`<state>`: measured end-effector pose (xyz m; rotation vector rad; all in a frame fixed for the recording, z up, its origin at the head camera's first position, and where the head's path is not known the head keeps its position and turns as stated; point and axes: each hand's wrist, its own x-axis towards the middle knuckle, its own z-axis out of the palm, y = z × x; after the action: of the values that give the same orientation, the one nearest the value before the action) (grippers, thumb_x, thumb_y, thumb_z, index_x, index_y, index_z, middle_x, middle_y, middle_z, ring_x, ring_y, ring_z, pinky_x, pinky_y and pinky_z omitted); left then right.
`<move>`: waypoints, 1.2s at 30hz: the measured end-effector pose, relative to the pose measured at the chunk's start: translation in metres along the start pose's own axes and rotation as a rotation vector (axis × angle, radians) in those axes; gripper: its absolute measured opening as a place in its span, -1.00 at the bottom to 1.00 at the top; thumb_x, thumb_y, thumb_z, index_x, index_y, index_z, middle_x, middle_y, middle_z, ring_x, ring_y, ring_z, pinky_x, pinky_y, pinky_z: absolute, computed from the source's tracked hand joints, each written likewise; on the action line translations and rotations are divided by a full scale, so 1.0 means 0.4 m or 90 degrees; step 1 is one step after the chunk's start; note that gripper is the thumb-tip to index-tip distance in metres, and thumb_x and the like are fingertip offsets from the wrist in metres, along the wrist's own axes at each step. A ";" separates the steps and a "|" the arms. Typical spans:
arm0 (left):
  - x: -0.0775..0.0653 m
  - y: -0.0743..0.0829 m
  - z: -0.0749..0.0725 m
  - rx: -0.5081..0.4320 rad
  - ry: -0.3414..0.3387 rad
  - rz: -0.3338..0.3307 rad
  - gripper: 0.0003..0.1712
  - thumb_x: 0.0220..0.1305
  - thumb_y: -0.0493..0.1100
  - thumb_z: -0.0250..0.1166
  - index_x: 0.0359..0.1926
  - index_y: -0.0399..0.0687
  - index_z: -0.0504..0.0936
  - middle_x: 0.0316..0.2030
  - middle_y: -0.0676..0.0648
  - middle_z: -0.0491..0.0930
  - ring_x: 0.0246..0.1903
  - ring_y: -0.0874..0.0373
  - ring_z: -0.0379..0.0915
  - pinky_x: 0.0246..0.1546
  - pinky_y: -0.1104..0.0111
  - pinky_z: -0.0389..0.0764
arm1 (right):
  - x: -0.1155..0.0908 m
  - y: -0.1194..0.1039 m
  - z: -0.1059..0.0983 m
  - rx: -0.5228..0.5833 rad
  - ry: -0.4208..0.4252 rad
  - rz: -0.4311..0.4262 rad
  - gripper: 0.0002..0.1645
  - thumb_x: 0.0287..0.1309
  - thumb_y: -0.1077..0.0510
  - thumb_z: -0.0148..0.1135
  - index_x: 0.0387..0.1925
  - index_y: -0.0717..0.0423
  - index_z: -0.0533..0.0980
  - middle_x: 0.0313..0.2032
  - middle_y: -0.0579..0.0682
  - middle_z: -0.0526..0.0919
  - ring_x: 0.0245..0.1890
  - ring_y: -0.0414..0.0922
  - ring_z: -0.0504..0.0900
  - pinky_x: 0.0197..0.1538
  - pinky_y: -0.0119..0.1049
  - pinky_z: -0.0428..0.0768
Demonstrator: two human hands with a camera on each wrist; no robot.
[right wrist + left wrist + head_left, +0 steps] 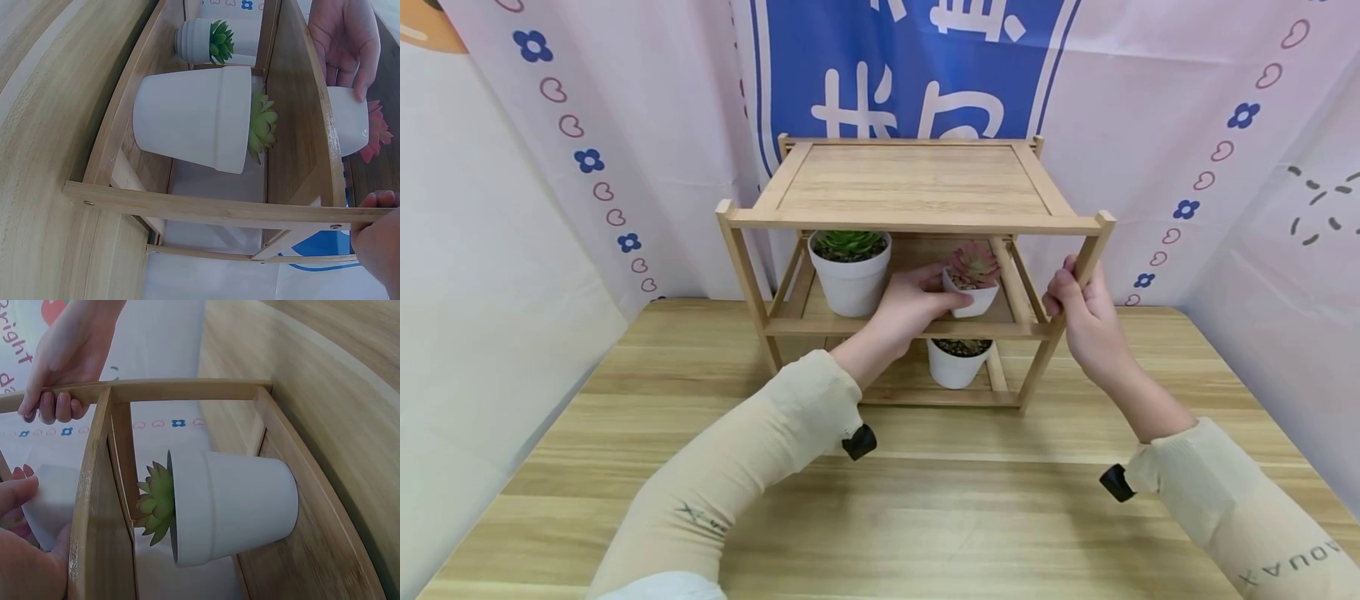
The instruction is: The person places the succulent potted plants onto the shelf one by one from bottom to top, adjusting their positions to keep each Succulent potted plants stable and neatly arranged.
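A small white angular pot [972, 302] with a pink succulent [974, 263] is at the right side of the middle shelf. My left hand [912, 302] holds that pot from its left, thumb on the front face and fingers behind. At the right front post of the wooden rack [917, 219], my right hand [1093, 321] grips the upright, fingers curled round it. Left of my left hand, a larger white round pot [850, 285] with a green succulent shares the shelf. In the right wrist view the pink succulent [377, 131] shows beyond the shelf edge.
On the bottom shelf stands a white pot [237, 506] with a pale green succulent. A ribbed pot [194, 40] with a small green plant is farther along that shelf. The rack stands on a wood-grain table [925, 500], before a printed curtain [1150, 108].
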<state>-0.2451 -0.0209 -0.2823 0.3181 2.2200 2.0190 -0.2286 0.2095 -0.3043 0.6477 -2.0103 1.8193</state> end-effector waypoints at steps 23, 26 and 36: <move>0.017 0.007 0.004 -0.027 -0.018 -0.033 -0.35 0.27 -0.39 0.39 0.38 -0.23 0.50 0.17 -0.19 0.64 0.04 0.16 0.57 0.08 0.37 0.60 | 0.000 0.002 0.003 -0.003 0.001 -0.003 -0.93 0.62 0.19 -0.19 -0.12 0.00 0.22 -0.41 0.01 0.28 -0.42 -0.12 0.31 -0.29 -0.38 0.33; 0.020 0.005 0.006 -0.033 -0.018 -0.031 -0.33 0.26 -0.41 0.39 0.40 -0.25 0.47 0.21 -0.21 0.61 0.13 0.10 0.56 0.12 0.35 0.60 | 0.000 0.000 0.003 -0.004 0.000 -0.002 -0.94 0.63 0.18 -0.19 -0.12 0.01 0.22 -0.40 0.01 0.28 -0.41 -0.12 0.31 -0.28 -0.38 0.34; 0.024 -0.001 0.008 -0.021 -0.017 -0.024 -0.31 0.26 -0.42 0.39 0.40 -0.26 0.45 0.22 -0.23 0.59 0.17 0.03 0.53 0.14 0.31 0.59 | 0.000 0.003 0.002 -0.001 0.004 -0.005 -0.93 0.63 0.18 -0.18 -0.12 0.02 0.22 -0.40 0.00 0.28 -0.41 -0.13 0.31 -0.30 -0.40 0.34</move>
<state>-0.2538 -0.0157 -0.2824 0.2968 2.1578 2.0184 -0.2293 0.2089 -0.3052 0.6487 -2.0021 1.8127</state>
